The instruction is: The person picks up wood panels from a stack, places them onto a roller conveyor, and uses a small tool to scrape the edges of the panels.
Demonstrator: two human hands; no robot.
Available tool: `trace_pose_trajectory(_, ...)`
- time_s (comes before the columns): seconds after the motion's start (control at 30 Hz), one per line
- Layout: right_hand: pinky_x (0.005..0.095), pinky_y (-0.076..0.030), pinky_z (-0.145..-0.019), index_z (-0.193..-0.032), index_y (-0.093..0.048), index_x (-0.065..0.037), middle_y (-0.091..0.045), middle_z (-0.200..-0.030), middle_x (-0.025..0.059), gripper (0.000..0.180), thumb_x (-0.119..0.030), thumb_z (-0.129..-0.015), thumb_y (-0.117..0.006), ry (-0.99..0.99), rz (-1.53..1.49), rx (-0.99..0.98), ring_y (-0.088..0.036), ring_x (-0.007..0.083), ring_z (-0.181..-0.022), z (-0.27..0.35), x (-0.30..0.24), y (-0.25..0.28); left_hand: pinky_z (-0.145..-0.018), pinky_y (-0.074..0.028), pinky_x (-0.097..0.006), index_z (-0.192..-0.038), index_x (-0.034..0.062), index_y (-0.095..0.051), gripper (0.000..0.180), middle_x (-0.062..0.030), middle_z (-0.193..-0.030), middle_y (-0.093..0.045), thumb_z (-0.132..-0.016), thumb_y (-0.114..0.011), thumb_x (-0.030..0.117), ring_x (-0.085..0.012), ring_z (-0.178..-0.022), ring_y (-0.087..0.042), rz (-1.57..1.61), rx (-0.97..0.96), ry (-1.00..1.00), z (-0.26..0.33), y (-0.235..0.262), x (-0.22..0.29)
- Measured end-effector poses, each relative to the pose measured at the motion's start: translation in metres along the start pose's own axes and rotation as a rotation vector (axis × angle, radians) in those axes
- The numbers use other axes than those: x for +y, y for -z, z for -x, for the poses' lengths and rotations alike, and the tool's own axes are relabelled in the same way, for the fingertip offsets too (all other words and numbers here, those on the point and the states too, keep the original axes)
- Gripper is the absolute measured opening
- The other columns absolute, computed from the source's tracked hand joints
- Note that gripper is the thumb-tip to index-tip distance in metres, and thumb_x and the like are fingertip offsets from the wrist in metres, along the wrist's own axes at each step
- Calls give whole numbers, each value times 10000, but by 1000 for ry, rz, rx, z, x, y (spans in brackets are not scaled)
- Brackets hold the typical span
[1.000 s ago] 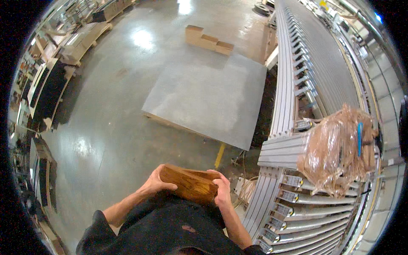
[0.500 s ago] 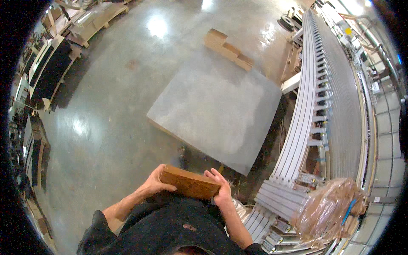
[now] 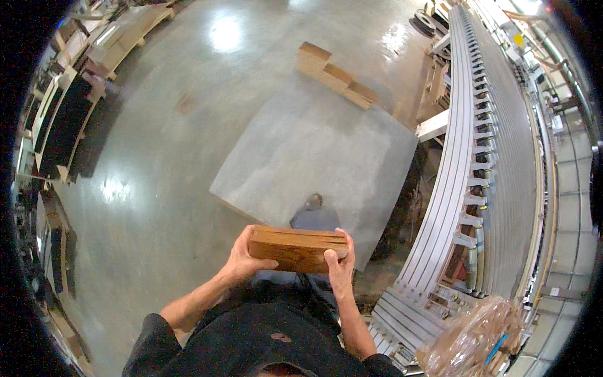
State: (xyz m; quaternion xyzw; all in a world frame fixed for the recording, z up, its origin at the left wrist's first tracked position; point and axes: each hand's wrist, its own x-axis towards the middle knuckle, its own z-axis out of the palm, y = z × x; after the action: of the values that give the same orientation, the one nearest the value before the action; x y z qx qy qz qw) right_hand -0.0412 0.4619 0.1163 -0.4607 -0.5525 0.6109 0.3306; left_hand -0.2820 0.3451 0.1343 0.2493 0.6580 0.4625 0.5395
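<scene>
A short stack of brown wooden boards [image 3: 296, 250] is held in front of my body, its layered long edge facing up and away. My left hand [image 3: 246, 256] grips the left end, thumb across the near face. At the right end, my right hand [image 3: 342, 264] is closed round the boards with its thumb on the near face and fingers behind. Below and beyond the boards, my foot and trouser leg [image 3: 312, 213] show over a large grey flat sheet [image 3: 301, 151] with a tan edge, low on the floor.
Several cardboard boxes [image 3: 336, 76] stand in a stepped row past the sheet. Along the right runs a long machine with grey metal rails [image 3: 440, 188], crumpled clear plastic wrap [image 3: 474, 342] at its near end. Pallets with panels [image 3: 63, 125] line the left side.
My right hand, its fingers loosely spread before, has closed on the right end of the boards. The stack has levelled and shifted right. A foot has come into view over the grey sheet.
</scene>
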Motion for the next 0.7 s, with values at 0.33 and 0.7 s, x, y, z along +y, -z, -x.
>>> trace_pose_trajectory(0.33, 478, -308, -1174, -1529, -326, 1, -420, -1526, 169, 984, -766, -920, -410, -81, -1715, -239, -377, 332, -1417, -216, -49, 62, -973, -474, -377, -1250, 70, -511, 767, -85, -1164, -598, -595, -908, 102, -202, -1146, -569, -100, 23, -234, -178, -64, 171)
trace_pose_trajectory(0.7, 455, -305, -1185, -1451, -392, 43, -482, -1426, 175, 937, -699, -899, -543, -66, -1434, 79, -410, 336, -1382, -364, -203, 108, -990, -468, -379, -1273, 54, -509, 777, -80, -1181, -598, -604, -897, 127, -202, -1127, -572, -245, 8, -322, -267, -145, 333)
